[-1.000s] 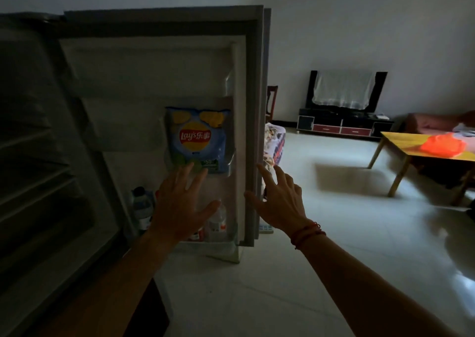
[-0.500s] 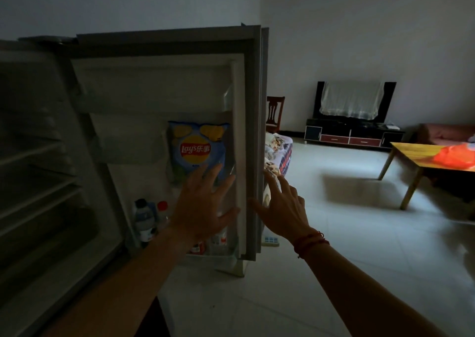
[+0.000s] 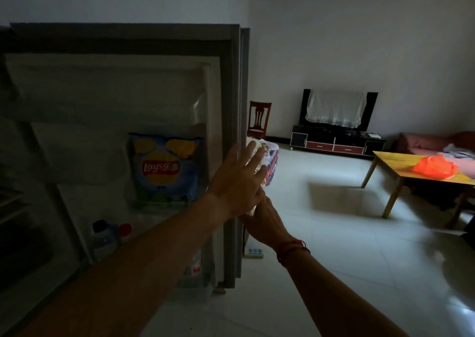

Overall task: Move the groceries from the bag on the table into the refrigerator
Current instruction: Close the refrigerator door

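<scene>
Blue chip bag (image 3: 164,169), right hand (image 3: 267,221) half hidden

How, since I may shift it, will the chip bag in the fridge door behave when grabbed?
Probably light: the chip bag looks puffed with air. Likely soft, so squeezing could crush chips. Standing upright, it may tip if nudged.

The chip bag (image 3: 164,169) looks like glossy plastic; the fridge door lining (image 3: 102,92) is smooth, matt plastic. At right, the floor tiles (image 3: 334,234) are shiny, the table (image 3: 390,160) is wood, the orange bag (image 3: 434,168) thin plastic.
</scene>
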### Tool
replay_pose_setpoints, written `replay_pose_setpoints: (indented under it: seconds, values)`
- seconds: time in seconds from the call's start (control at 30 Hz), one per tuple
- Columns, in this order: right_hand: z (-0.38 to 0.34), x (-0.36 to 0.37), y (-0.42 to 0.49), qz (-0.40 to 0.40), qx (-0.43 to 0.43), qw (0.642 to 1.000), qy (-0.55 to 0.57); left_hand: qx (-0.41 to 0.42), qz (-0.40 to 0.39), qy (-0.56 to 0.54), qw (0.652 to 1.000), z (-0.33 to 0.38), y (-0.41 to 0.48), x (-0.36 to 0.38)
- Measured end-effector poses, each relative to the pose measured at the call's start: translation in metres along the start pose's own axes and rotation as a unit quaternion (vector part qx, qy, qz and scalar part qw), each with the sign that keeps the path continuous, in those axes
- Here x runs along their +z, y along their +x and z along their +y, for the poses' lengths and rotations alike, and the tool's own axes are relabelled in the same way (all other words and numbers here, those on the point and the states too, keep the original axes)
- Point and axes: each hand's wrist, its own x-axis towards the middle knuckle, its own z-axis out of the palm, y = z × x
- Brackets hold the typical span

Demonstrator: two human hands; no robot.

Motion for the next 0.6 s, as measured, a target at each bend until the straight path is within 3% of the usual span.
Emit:
replay_pose_setpoints:
  seconds: [0.4, 0.6]
  values:
    - [-0.005, 0.024, 0.044, -0.038, 0.031, 0.989, 0.136, -0.015, -0.173, 0.167, 0.971, -0.015, 0.042, 0.034]
    - [-0.005, 0.028, 0.036, -0.041, 0.038, 0.986, 0.158, -0.01, -0.181, 0.18, 0.967, -0.013, 0.033, 0.026]
